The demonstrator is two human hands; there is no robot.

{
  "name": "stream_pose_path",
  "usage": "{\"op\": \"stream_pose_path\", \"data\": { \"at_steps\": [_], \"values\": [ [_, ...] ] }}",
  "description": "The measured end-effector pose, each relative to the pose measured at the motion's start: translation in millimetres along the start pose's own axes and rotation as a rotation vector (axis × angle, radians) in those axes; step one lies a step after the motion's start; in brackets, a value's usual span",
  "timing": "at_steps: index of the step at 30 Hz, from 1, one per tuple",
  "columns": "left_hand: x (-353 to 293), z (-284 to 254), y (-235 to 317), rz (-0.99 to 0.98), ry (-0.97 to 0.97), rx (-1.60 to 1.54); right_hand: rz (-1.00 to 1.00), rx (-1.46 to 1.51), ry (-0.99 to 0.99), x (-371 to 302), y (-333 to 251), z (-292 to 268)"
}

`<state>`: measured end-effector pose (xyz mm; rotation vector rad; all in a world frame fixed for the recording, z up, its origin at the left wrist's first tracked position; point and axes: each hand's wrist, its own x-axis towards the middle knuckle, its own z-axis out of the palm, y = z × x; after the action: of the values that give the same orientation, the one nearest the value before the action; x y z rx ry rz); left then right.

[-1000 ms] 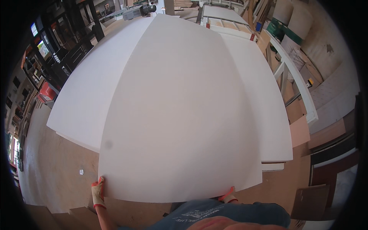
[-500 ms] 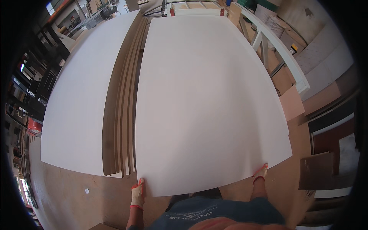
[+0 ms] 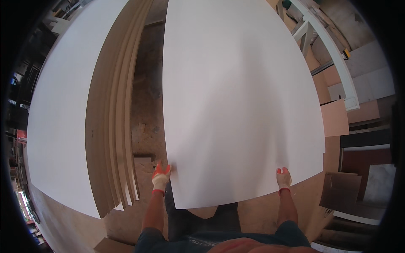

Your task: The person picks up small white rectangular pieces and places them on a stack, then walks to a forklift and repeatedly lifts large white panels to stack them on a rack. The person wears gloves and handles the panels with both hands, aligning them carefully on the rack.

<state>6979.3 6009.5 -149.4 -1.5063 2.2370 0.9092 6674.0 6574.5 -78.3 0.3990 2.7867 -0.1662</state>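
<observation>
Left hand [image 3: 161,177], fingers spread and empty, is just beside the left edge of the white sheet [image 3: 228,97] before me; right hand [image 3: 284,178], loosely curled, overlaps its near end, hold unclear. My dark shirt [image 3: 253,236] carries pale lettering [image 3: 197,242].

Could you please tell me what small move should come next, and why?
Probably a slight rightward nudge of the large white rectangular panel with the cream-and-orange gloved left hand: that hand is at the panel's left edge, and a step along the panel's right edge suggests misalignment.
</observation>
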Motion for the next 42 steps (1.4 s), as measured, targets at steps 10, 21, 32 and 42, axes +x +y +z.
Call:
{"op": "stream_pose_path", "data": {
  "at_steps": [10, 21, 32, 42],
  "values": [
    [177.2, 24.7, 148.2, 0.154, -0.172, -0.972, -0.142, -0.074, 0.301, 2.2, -95.9, 115.5],
    [260.1, 29.6, 219.3, 0.343, -0.141, -0.932, -0.184, -0.028, 0.398, 64.4, -140.9, 102.1],
    [337.0, 32.0, 267.7, 0.423, -0.11, -0.893, -0.175, -0.06, 0.464, 153.0, -181.6, 78.8],
    [362.6, 39.5, 231.7, 0.334, -0.278, -1.092, -0.163, -0.038, 0.377, 162.4, -177.1, 66.9]
  ]
}}
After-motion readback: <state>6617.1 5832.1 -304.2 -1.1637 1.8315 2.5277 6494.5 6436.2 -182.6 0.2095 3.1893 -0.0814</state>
